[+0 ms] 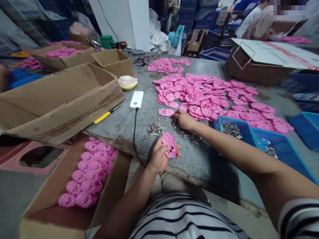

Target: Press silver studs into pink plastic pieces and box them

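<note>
While I look in through the head camera, the left hand [158,157] is closed around a pink piece [169,144] at the table's [119,127] near edge, its thumb covering part of it and some fingers hidden behind. The right hand [183,120] is curled, fingertips bunched between a loose pink plate [165,112] and a dark pile of metal bits [190,136]; I cannot tell whether it grips anything. Those bits are too small for me to make out singly. Farther off, a pink heap [199,93] overlaps itself. To the right, the forearm [231,144] hides part of a blue bin [234,120]. A far-right person [251,21] is blurred.
</note>
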### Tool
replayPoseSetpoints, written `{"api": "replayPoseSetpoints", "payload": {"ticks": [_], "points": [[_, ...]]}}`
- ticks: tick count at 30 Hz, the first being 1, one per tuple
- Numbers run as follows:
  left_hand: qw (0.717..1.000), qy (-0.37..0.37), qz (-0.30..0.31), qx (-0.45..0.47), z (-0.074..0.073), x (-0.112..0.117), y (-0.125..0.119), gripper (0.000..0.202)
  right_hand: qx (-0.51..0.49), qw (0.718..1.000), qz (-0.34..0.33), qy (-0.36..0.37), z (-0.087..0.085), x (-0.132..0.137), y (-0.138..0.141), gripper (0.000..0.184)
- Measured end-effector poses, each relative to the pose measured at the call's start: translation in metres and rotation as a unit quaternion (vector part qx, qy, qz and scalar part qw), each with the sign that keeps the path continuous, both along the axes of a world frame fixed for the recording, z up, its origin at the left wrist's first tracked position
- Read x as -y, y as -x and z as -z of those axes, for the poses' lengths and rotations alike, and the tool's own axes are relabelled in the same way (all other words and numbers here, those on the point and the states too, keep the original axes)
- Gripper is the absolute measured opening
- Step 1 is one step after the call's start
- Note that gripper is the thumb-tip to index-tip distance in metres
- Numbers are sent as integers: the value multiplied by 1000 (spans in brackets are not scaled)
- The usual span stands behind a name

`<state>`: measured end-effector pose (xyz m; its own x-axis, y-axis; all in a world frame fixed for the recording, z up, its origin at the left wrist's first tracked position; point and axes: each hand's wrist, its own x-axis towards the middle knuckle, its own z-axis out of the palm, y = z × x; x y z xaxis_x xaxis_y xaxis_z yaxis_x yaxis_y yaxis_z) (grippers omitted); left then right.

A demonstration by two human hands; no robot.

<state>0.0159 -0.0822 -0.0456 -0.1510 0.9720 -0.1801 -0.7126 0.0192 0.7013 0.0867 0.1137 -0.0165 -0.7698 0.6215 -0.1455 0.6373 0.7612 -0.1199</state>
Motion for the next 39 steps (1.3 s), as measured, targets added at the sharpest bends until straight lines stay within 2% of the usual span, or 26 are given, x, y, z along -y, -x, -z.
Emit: {"api": "replayPoseSetpoints", "payload": {"ticks": [6, 12, 14, 16, 19, 21, 23, 24, 25, 28, 31, 35, 39], "points": [[1000, 4, -6, -16, 1, -1, 0, 34, 35, 999, -31, -5, -4, 14, -3, 57], [1000, -1, -6, -22, 0, -2, 3, 32, 35, 998, -46, -12, -5, 28, -6, 46], [1000, -3, -4, -24, 1, -1, 3, 32, 31, 998, -50, -14, -10, 31, -11, 48], [1000, -2, -2, -28, 2, -1, 4, 33, 10, 999, -43, -22, -24, 30, -22, 54], [1000, 2, 0, -31, 2, 1, 4, 35, -40, 998, 18, -53, -55, 22, -58, 52], [999, 4, 0, -33, 2, 3, 4, 35, -54, 990, 100, -89, -73, 16, -93, 42], [999, 5, 0, -36, 1, 3, 4, 33, -7, 975, 198, -99, -81, 14, -129, 31], [999, 6, -1, -38, 1, 3, 4, 33, 36, 964, 251, -86, -80, 16, -144, 28], [999, 7, -1, -40, 1, 3, 4, 34, 78, 957, 273, -63, -76, 19, -156, 24], [999, 11, 0, -44, 1, 2, 3, 36, 136, 954, 268, -8, -55, 35, -171, 17], [999, 10, -2, -49, 1, 1, 3, 35, 150, 953, 263, 7, -39, 51, -162, 21], [999, 9, -1, -53, 1, 4, 3, 35, 156, 950, 269, 9, -39, 59, -149, 24], [998, 12, -6, -56, 1, 5, 4, 36, 163, 945, 283, -4, -42, 61, -149, 25]]}}
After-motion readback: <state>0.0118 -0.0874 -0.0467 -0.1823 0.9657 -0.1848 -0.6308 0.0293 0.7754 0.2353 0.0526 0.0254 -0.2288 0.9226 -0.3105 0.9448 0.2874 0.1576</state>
